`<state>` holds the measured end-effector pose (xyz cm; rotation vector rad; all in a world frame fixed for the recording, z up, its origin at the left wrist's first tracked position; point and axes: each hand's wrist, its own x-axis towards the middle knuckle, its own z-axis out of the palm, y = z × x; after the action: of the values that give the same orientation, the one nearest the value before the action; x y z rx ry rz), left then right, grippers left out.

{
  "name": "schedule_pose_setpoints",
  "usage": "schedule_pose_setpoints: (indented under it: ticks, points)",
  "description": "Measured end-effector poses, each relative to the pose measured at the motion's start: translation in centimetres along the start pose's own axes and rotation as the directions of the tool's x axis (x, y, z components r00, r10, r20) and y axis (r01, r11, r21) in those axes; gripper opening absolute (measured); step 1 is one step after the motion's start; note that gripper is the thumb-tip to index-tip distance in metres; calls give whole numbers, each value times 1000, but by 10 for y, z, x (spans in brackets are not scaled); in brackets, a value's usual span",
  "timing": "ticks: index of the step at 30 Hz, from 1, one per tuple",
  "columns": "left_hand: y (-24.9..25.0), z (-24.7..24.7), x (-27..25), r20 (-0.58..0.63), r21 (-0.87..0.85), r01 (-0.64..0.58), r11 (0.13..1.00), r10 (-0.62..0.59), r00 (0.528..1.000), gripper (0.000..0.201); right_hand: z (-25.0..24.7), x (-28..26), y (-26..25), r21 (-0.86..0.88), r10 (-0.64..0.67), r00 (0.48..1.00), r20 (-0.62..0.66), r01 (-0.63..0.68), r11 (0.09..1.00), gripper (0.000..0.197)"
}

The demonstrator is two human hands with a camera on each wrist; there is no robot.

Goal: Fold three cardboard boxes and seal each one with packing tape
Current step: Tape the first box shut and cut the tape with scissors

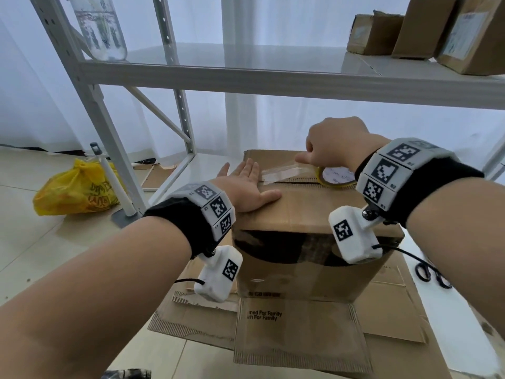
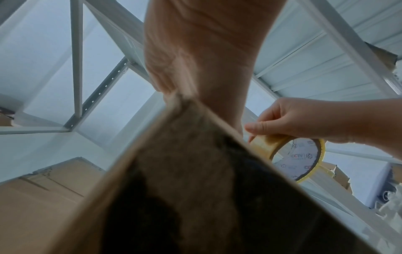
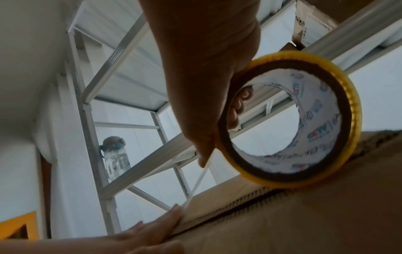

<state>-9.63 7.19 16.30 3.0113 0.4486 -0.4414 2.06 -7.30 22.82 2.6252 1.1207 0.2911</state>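
Sealing in progress: the left hand (image 1: 246, 187), fingers straight, flattens the tape strip (image 1: 281, 172) onto the cardboard box (image 1: 300, 214) standing on flattened cardboard; right hand (image 1: 332, 144) grips the tape roll (image 1: 337, 177). Recommend keeping tension, centring over the seam.

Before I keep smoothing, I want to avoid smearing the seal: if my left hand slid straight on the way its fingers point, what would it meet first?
Probably the stuck-down end of the clear tape strip: the left hand lies flat on the cardboard box, its fingers right beside that end.
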Motion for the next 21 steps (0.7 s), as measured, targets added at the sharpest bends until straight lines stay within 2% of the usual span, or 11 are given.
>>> schedule_pose_setpoints:
  ticks: [5,10,13,19,21]
  points:
    - [17,-4,-1,13,59,27,998,-27,1000,87,1,2,-11,-79,-17,1000,-9,17,997,38]
    - [56,-1,4,42,51,-116,992,114,993,84,4,4,-20,-136,-22,1000,-11,20,991,32]
    - [43,-2,3,41,-2,-158,987,158,987,81,3,3,-19,-121,-10,1000,-13,9,993,31]
    - [4,3,-7,15,-85,-24,996,25,1000,89,1,1,-14,-61,12,999,-32,-14,998,44]
    - [5,4,-6,27,-146,23,989,-19,999,88,2,-4,-13,6,26,995,-97,-26,1000,42]
